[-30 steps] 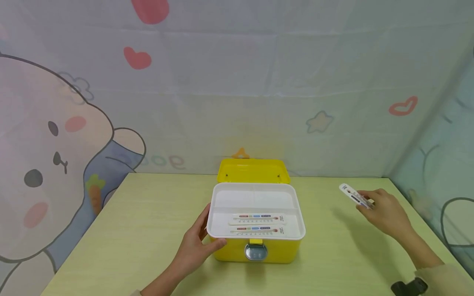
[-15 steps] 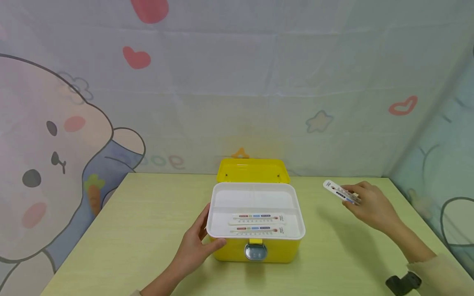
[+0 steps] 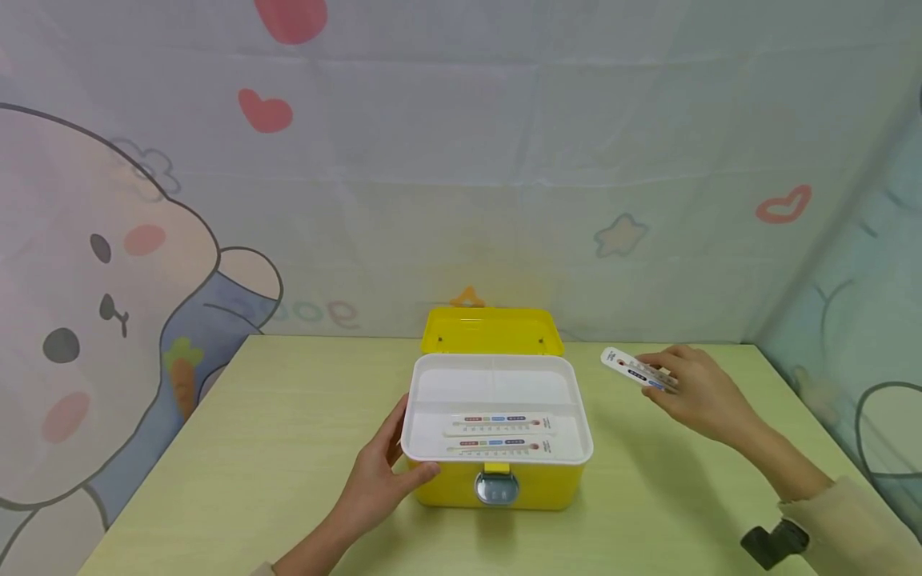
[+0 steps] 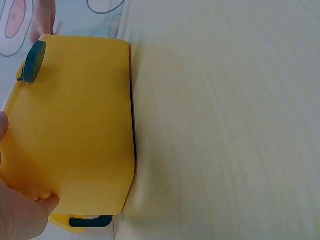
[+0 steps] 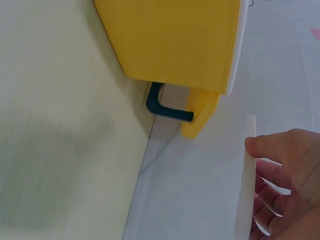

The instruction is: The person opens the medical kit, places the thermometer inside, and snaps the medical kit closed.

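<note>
A yellow storage box stands with its lid tipped back. On top of it sits a white tray, holding two flat white thermometers, one behind the other. My left hand grips the box's left front corner, thumb on the front and fingers along the side; the left wrist view has the thumb against the yellow wall. To the right of the box, my right hand pinches another white thermometer above the table, its far end pointing toward the box.
The pale wooden table carries the box near its middle. A silver latch is at the box's front, and a dark handle shows behind it in the right wrist view. A printed curtain hangs at the table's back edge.
My right hand has moved left toward the box with the thermometer in its fingers. The left hand, the box and the two thermometers in the tray have stayed put.
</note>
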Tool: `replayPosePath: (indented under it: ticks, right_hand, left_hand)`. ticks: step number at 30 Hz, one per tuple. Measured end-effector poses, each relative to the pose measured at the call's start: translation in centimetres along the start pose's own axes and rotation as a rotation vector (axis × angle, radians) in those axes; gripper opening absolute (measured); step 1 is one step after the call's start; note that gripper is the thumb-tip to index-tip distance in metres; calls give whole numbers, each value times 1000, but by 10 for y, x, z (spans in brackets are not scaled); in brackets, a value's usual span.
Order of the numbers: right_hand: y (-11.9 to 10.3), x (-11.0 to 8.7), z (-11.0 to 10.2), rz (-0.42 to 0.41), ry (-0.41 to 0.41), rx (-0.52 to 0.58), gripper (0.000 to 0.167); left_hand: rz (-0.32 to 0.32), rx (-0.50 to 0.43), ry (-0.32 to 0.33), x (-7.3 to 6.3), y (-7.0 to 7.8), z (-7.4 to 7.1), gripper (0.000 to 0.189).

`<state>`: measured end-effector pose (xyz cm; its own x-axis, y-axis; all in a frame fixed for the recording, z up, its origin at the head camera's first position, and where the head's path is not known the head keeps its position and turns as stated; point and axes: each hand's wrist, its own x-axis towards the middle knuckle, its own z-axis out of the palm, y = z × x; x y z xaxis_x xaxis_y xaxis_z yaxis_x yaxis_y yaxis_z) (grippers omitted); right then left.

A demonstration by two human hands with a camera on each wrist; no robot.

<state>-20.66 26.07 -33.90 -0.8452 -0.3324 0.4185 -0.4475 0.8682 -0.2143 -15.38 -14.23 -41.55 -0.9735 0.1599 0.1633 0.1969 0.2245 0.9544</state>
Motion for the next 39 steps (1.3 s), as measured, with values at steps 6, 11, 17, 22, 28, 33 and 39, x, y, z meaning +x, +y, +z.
replayPosePath:
  ticks: [6,11,17,22,28,33,39]
  right_hand:
    - [-11,4,-3,-18,-18,25,37]
    - [-19,7,-3,-26,-41,46,38]
    - [-30,12,0,-47,-67,48,37]
    - [-39,16,3,-95,-75,45,36]
    - [-49,19,6,-130,-90,65,35]
    - [-56,21,9,-136,-112,84,35]
    - [-66,23,11,-165,-133,84,36]
  left_hand:
    - [-2,3,1,0,1,0,94]
    - [1,4,2,0,1,0,94]
    - [-3,5,2,0,1,0,94]
    - [3,-3,1,0,0,0,94]
    - [10,-3,1,0,-1,0,94]
    - [13,-5,-1,0,-1,0,94]
    - [19,-10,-4,0,-2,-1,94]
